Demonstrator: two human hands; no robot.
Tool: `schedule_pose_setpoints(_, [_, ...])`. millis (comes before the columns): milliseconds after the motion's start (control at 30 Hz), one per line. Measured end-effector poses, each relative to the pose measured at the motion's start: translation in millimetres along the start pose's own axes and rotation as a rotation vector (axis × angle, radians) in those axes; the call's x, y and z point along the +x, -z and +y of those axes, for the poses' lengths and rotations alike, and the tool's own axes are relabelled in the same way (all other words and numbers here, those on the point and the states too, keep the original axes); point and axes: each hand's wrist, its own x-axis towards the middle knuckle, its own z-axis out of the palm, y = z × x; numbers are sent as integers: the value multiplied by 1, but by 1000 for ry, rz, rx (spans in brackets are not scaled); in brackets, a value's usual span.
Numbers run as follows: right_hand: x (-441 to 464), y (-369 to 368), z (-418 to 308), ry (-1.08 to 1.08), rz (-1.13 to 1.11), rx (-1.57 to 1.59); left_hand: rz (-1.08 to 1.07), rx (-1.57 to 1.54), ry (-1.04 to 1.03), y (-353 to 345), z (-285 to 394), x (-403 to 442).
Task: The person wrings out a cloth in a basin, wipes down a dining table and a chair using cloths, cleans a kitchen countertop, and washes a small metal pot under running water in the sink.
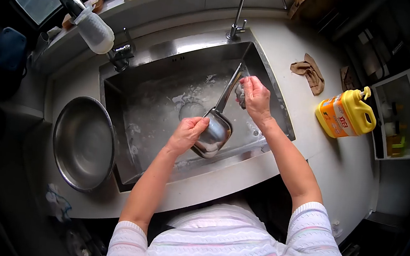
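My left hand (190, 132) is closed on the rim of a small square-sided metal pan with a long handle (212, 138), held over the sink (160, 102). Its handle points away from me, toward the far right of the basin. In the fingers of my right hand (256, 99) is a grey scrubber (240, 92), close beside the pan's handle; whether it touches the handle I cannot tell. Soapy, cloudy water and suds lie on the sink bottom around the drain.
A metal basin (84, 143) stands left of the sink. On the right counter are a yellow detergent jug (346, 114) with a pump and a brown cloth (310, 73). Two taps rise behind the sink: a wrapped faucet (94, 29) and a thin curved tap (238, 11).
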Motion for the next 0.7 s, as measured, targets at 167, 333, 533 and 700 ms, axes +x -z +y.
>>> schedule_pose_setpoints(167, [7,-34,43,812,-192,-761,251,417,-227,-5,34,-2])
schedule_pose_setpoints(333, [1,-2,65,721,-242,-848,312,541,-266,11,46,-13])
schedule_pose_setpoints(533, [-12,-15,51,845,-321,-754,292,348,-205,25,33,-6])
schedule_pose_setpoints(700, [6,-14,79,774,-306,-898,304,331,-137,34,35,-10])
